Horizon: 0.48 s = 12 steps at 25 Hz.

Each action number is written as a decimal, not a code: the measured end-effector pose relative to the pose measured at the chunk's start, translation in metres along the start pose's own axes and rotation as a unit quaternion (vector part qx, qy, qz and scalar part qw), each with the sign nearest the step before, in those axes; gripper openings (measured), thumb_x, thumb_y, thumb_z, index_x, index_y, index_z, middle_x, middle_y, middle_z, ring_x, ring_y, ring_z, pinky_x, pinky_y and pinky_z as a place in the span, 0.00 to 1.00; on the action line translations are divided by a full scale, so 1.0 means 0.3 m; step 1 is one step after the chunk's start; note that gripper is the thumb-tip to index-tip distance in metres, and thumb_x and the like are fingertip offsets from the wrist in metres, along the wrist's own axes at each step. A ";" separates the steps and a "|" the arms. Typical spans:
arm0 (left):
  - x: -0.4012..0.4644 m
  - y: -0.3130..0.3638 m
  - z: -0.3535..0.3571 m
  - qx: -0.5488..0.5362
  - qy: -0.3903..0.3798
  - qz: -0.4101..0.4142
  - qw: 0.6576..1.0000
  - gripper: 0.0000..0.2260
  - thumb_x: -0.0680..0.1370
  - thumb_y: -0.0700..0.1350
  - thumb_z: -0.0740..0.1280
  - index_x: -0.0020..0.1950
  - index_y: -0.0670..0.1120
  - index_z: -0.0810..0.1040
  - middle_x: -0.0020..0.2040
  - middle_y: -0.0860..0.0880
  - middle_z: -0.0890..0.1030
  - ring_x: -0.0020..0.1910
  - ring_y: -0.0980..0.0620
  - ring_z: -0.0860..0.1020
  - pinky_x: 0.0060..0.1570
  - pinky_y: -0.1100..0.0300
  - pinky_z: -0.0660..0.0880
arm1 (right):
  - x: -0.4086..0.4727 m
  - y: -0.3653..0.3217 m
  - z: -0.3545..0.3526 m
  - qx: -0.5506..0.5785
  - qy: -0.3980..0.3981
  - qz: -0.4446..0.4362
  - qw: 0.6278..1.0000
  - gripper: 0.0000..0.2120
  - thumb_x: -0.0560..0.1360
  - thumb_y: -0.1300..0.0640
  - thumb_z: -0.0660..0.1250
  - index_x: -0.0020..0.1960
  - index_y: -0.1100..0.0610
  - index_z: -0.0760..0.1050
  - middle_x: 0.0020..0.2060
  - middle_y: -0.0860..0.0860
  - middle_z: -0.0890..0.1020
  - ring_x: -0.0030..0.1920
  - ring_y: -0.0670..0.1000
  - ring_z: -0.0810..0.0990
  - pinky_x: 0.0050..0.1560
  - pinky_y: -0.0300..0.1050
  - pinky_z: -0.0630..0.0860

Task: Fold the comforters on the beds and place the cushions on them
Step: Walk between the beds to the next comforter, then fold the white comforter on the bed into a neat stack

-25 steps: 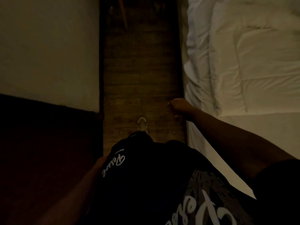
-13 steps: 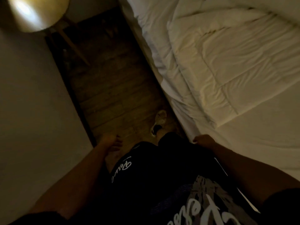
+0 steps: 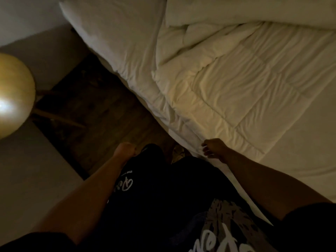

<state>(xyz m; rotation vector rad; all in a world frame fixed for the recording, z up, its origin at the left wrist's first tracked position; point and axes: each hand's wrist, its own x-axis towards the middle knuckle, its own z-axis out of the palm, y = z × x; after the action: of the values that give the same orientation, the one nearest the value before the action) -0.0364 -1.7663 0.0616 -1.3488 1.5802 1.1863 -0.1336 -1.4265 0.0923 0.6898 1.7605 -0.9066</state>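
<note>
At the far left a round lamp (image 3: 12, 95) glows on its wooden legs, a thing that was out of sight a second ago, when the view ran straight down the aisle between the two beds. The person has turned toward the right-hand bed since then. Next comes the dark wooden floor (image 3: 94, 113), and above their own dark shorts the left hand (image 3: 126, 150), which has swung forward from the hip; its fingers are curled into a loose fist and hold nothing. Beyond the knee, the right hand (image 3: 213, 148) has come up from beside the mattress to the very edge of the bed (image 3: 300, 160), fingers bent, touching or nearly touching the sheet's border. Whether it has pinched any cloth I cannot tell in this dim light. The comforter (image 3: 236, 84) lies rumpled and unfolded across the bed, bunched toward the pillow (image 3: 116, 33). By my reckoning the folding here has not begun; the reach is only starting.
</note>
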 end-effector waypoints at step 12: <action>0.264 0.898 -0.288 0.197 -0.059 0.079 0.975 0.16 0.80 0.44 0.62 0.62 0.34 0.77 0.50 0.40 0.84 0.36 0.48 0.78 0.36 0.57 0.76 | 0.180 -0.756 0.095 0.176 0.053 0.014 0.983 0.10 0.79 0.60 0.62 0.53 0.64 0.78 0.40 0.57 0.80 0.35 0.53 0.79 0.37 0.44 0.75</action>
<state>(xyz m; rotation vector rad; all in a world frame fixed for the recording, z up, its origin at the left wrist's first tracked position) -0.3125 -1.8665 0.0633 -0.8951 1.7486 0.9583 -0.3162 -1.5740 0.0944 1.0041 1.6926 -1.1957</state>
